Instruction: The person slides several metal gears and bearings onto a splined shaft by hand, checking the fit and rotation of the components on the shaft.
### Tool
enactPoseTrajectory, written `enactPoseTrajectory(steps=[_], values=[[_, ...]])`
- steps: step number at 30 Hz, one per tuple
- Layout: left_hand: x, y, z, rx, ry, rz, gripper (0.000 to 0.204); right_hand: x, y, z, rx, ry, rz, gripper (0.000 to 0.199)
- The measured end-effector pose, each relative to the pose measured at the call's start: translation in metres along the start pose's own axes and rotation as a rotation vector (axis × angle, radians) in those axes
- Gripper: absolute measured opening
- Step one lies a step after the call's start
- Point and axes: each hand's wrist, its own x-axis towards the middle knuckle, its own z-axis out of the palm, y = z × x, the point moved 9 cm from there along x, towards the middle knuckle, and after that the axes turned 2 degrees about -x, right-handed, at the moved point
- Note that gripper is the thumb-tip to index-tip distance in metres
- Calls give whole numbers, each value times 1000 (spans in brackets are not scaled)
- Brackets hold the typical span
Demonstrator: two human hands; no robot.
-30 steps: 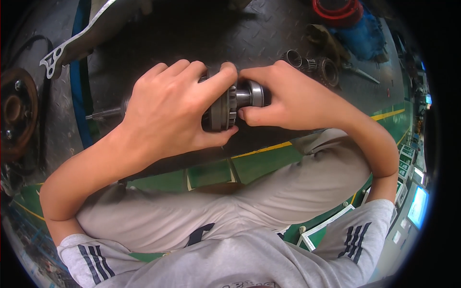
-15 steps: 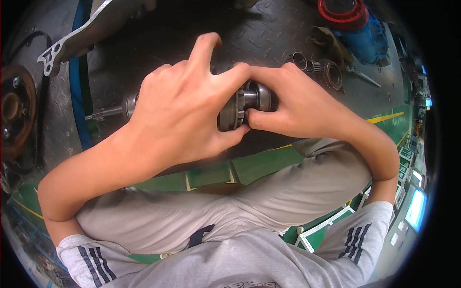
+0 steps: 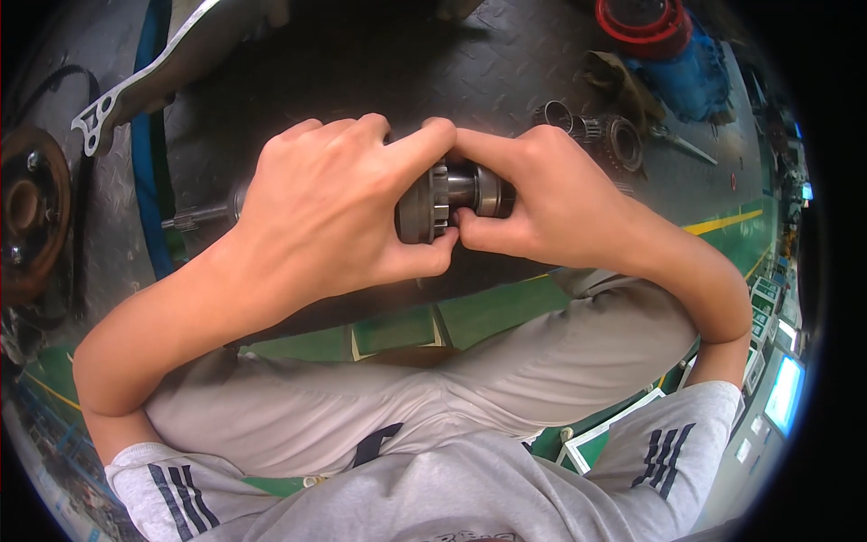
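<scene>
Head view, left hand: the left hand (image 3: 316, 217) is wrapped over the dark metal gear shaft (image 3: 442, 199), fingers curled across the top and thumb tucked under, so it's gripping the wide toothed end.
Head view, right hand: the right hand (image 3: 551, 203) comes in from the other side, fingertips pinching the narrower collar of the same part, index finger laid along the top and meeting the left index finger.
Where the part is: held up between both hands, above the dark checker-plate floor (image 3: 361, 72), roughly over the person's knees.
Hard to see: most of the gear shaft is buried under the fingers, only the middle band shows. A thin splined end (image 3: 194, 217) pokes out left of the left hand, can't tell how long the shaft really is.
Off to the side: a few loose gear rings (image 3: 601, 135) lie on the floor toward the upper right, blurry.
Cut off: a red and blue unit (image 3: 668, 45) at the top right edge and a rusty round hub (image 3: 27, 208) at the left edge, both only partly in frame.
</scene>
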Motion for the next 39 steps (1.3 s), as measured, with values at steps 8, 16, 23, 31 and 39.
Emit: enactPoseTrajectory(steps=[8,16,23,31,39], values=[[-4,5,-11,4,95,63,63,0,19,-3,107,-240,62,35],[-8,-3,-8,66,22,-6,65,-36,47,-33,-65,-161,125,32],[-3,-5,-6,11,-14,-26,62,-52,72,-53,-142,-165,111,32],[-8,1,-14,42,71,57,66,-77,71,-97,-441,45,161,33],[-9,-3,-23,20,-45,52,89,-24,91,-103,-399,409,-54,36]])
